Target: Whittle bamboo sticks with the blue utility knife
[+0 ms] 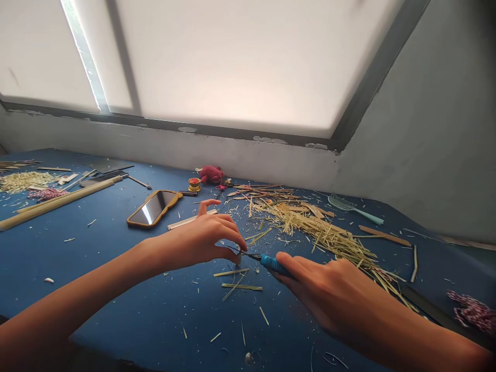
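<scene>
Peering down through the head camera at the blue worktable (155,320), I see the right hand (321,292) closed around a blue-handled craft knife (273,263), its blade reaching toward the left hand (197,240). That hand's fingertips (232,230) curl narrowly down by the blade tip, partly hiding a small pale piece (239,257), so I cannot tell if it is pinched. The right hand blocks the near end of a heap of straw strips (321,232). Further off lie a phone in a tan case (153,208), a red knitted toy (211,174), a small gold cup (194,184), a teal comb (349,205) and red-and-white twine (470,311), which the frame cuts off at the right.
</scene>
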`<action>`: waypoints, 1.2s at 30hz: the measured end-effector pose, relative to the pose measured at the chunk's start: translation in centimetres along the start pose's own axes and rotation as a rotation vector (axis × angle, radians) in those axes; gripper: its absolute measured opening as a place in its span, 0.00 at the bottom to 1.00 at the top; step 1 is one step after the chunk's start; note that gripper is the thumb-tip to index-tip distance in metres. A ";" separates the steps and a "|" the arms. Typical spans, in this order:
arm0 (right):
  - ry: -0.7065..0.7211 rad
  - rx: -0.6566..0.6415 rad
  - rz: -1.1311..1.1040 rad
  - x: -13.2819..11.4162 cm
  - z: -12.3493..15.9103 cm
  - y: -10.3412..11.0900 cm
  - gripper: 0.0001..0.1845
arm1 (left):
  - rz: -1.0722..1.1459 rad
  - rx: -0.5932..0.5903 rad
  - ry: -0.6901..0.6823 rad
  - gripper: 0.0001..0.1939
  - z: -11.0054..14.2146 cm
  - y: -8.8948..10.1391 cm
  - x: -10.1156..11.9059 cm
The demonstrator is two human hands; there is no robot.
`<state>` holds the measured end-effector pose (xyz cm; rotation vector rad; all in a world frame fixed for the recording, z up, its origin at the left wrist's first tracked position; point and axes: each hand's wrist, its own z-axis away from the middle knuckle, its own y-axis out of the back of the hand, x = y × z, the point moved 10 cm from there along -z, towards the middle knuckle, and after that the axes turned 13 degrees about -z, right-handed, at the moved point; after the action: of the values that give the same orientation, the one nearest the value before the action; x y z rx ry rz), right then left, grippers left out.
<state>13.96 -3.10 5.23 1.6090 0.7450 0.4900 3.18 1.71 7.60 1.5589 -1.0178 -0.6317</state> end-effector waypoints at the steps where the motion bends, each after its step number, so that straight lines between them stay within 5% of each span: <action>1: 0.001 0.004 0.003 0.0 0.1 0.1 0.11 | 0.003 -0.001 0.001 0.11 0.0 0.0 0.0; 12: -0.010 0.029 -0.005 0.1 0.1 0.1 0.10 | 0.025 0.017 -0.022 0.10 -0.1 0.0 0.2; 17: 0.001 0.012 0.001 -0.2 0.2 0.1 0.09 | -0.020 0.094 0.003 0.19 0.2 1.3 -0.3; 22: 0.010 0.043 0.050 -0.1 0.0 0.5 0.11 | -0.112 0.154 -0.032 0.10 0.8 2.7 -0.2; 36: -0.073 0.015 -0.024 1.3 -0.1 0.5 0.13 | -0.344 0.152 -0.040 0.14 0.6 1.7 1.5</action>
<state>14.88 -2.18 5.57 1.6215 0.7142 0.4068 2.97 0.10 9.33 1.8833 -0.8482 -0.8389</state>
